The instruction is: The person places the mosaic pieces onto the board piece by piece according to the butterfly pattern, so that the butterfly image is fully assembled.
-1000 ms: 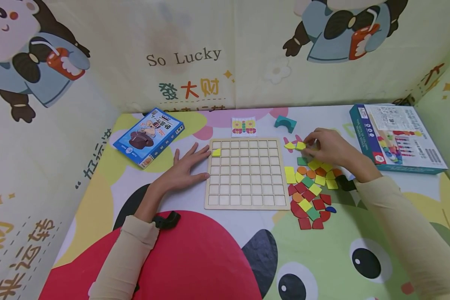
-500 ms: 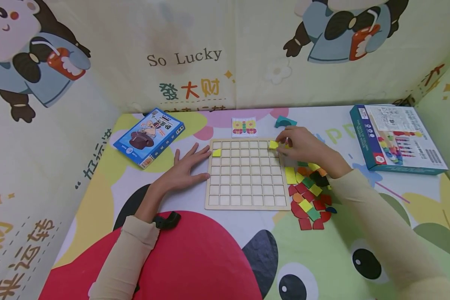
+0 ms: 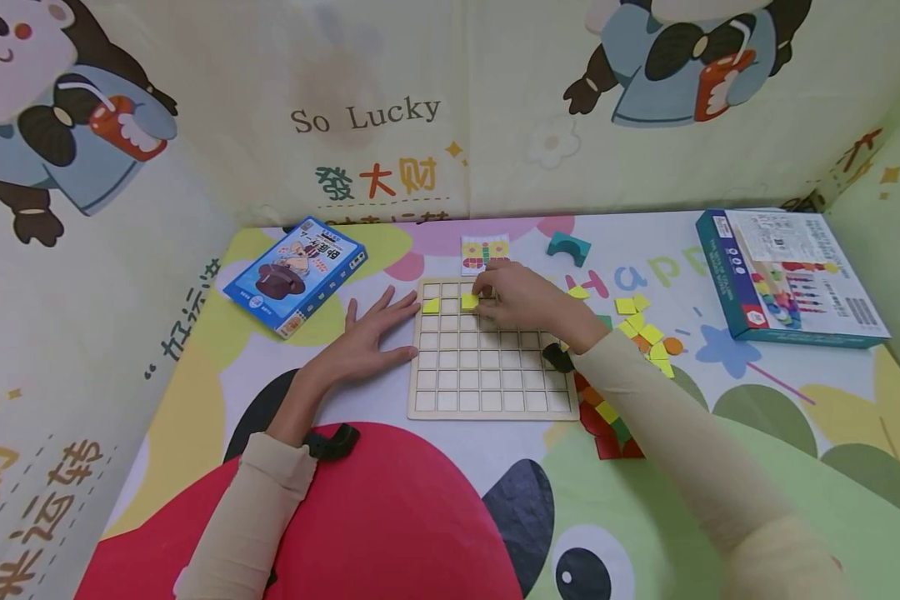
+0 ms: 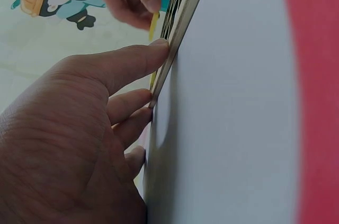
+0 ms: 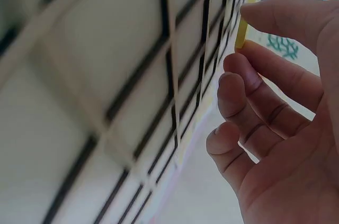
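A wooden grid board (image 3: 492,414) lies flat on the table, with one yellow tile (image 3: 431,306) in its upper left area. My left hand (image 3: 375,335) rests at the board's left edge, fingers spread and fairly straight; in the left wrist view its thumb and fingertips touch the board's side (image 4: 183,28). Over the board's upper part, my right hand (image 3: 528,298) pinches a second yellow tile (image 3: 468,302). The right wrist view shows this tile (image 5: 242,32) edge-on between thumb and index finger, the other fingers loosely curled. A butterfly pattern card (image 3: 483,247) is partly covered by the right hand.
Loose yellow tiles (image 3: 651,333) and red tiles (image 3: 609,448) lie right of the board, partly hidden by the right forearm. A teal arch block (image 3: 568,247) stands behind. A blue box (image 3: 296,275) is at left, a teal-and-white box (image 3: 795,279) at right.
My right hand has travelled left from the loose tiles to over the board, carrying a yellow tile. The left hand stays at the board's edge.
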Action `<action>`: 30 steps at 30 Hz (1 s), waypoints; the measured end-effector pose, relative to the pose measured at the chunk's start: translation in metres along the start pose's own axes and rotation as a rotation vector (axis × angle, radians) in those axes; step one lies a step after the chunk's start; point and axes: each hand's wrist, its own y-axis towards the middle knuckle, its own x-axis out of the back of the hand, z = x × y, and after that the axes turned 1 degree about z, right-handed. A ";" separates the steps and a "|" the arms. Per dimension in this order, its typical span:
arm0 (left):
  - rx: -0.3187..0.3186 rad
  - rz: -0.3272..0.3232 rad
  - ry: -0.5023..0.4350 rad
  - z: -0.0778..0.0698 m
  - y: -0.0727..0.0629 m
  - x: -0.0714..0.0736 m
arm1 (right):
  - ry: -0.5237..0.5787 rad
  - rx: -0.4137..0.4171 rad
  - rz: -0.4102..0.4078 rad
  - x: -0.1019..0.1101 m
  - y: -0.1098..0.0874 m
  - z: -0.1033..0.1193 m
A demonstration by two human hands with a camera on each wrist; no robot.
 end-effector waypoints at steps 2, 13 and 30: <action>0.001 0.001 -0.003 0.000 -0.001 0.000 | -0.004 0.013 0.011 -0.004 0.005 0.004; -0.003 -0.012 -0.006 -0.002 -0.002 0.000 | -0.009 0.052 -0.011 -0.017 0.020 0.013; -0.005 -0.012 0.001 -0.001 0.000 -0.001 | 0.010 0.044 0.007 -0.017 0.018 0.013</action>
